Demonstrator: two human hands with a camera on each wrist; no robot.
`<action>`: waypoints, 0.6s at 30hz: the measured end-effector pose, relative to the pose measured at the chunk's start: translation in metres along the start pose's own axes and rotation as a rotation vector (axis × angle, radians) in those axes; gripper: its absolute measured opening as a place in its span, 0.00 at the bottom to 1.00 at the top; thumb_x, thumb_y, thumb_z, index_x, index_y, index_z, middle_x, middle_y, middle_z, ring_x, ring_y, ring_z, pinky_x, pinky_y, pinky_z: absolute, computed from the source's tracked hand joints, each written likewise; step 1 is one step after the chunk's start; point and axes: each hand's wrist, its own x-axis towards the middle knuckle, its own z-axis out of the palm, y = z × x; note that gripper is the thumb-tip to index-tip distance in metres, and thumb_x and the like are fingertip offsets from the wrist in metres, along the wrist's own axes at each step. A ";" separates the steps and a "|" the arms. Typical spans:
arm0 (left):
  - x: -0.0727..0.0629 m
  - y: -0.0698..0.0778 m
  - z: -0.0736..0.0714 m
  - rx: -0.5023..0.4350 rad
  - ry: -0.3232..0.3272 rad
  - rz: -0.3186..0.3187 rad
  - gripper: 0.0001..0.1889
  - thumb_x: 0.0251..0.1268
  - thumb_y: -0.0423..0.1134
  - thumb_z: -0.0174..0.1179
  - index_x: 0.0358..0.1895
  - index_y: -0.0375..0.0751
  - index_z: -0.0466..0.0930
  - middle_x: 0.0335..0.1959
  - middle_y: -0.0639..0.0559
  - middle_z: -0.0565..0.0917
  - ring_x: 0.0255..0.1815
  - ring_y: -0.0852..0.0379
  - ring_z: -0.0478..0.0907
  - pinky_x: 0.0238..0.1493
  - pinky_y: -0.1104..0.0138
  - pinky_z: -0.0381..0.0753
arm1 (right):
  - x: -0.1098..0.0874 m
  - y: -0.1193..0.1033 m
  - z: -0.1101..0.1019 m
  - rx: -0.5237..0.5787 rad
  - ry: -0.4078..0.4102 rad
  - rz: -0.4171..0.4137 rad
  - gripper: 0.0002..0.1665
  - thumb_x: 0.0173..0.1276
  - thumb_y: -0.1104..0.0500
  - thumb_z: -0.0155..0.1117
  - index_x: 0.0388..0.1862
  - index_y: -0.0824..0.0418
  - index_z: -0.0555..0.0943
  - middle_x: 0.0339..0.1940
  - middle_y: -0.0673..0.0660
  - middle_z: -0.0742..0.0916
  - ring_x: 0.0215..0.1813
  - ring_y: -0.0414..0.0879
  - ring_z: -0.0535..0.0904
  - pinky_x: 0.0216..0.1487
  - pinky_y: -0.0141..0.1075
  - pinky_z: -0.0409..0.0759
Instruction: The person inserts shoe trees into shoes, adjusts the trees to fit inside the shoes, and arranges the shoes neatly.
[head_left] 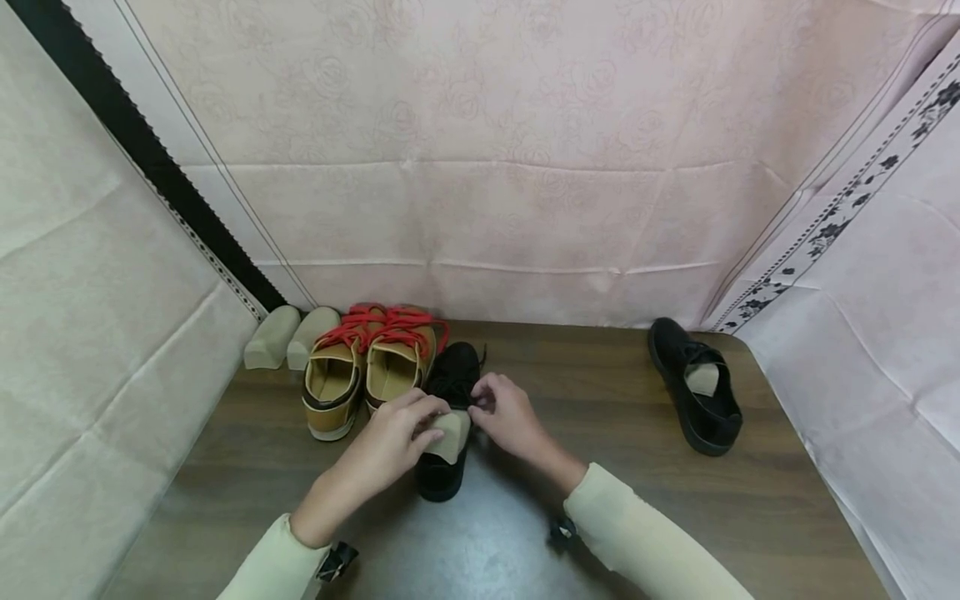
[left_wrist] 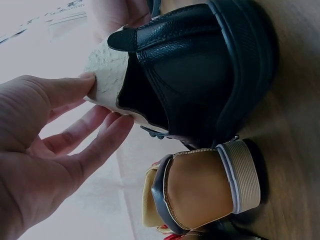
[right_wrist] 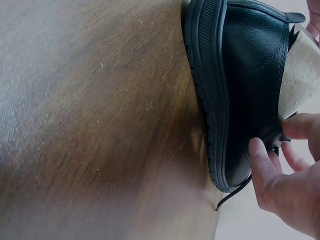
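A black lace-up shoe (head_left: 439, 477) stands on the floor in the middle, its toe facing the wall. A beige, rough-surfaced shoe insert (left_wrist: 110, 75) sticks up out of its opening, the lower part hidden inside. My left hand (head_left: 401, 429) pinches the insert's edge, thumb on one side and fingers on the other. At the lace side of the shoe, my right hand (right_wrist: 295, 167) pinches the edge of the opening, with the thumb close below the insert and a fingertip on the leather. A loose black lace (right_wrist: 234, 194) hangs past the toe.
Tan shoes (head_left: 330, 417) with red laces (head_left: 405, 325) stand just left of the black shoe. Two more beige inserts (head_left: 272, 337) lean at the back left corner. A second black shoe (head_left: 678, 400), with an insert inside, stands far right. Pale cloth walls (head_left: 480, 208) enclose the wooden floor (head_left: 585, 400).
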 end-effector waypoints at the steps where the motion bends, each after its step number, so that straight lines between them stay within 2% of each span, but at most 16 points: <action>1: 0.000 0.000 0.000 -0.002 -0.003 -0.002 0.14 0.62 0.33 0.74 0.49 0.44 0.85 0.41 0.53 0.82 0.36 0.60 0.78 0.36 0.70 0.82 | 0.000 0.000 0.000 0.001 -0.003 -0.001 0.11 0.70 0.63 0.70 0.48 0.57 0.80 0.47 0.54 0.82 0.48 0.45 0.83 0.51 0.37 0.84; 9: 0.005 -0.003 0.000 -0.008 -0.030 -0.018 0.13 0.62 0.33 0.74 0.48 0.46 0.84 0.36 0.54 0.79 0.35 0.58 0.75 0.34 0.71 0.77 | 0.000 0.002 -0.001 0.005 -0.017 -0.010 0.10 0.71 0.63 0.69 0.48 0.56 0.79 0.48 0.54 0.83 0.50 0.46 0.83 0.52 0.38 0.85; 18: 0.008 -0.005 0.002 -0.008 -0.038 -0.046 0.13 0.62 0.33 0.73 0.48 0.46 0.84 0.37 0.54 0.78 0.34 0.59 0.75 0.34 0.70 0.76 | 0.000 0.001 -0.002 0.002 -0.020 -0.010 0.10 0.71 0.63 0.69 0.48 0.56 0.79 0.48 0.53 0.83 0.50 0.46 0.84 0.52 0.38 0.85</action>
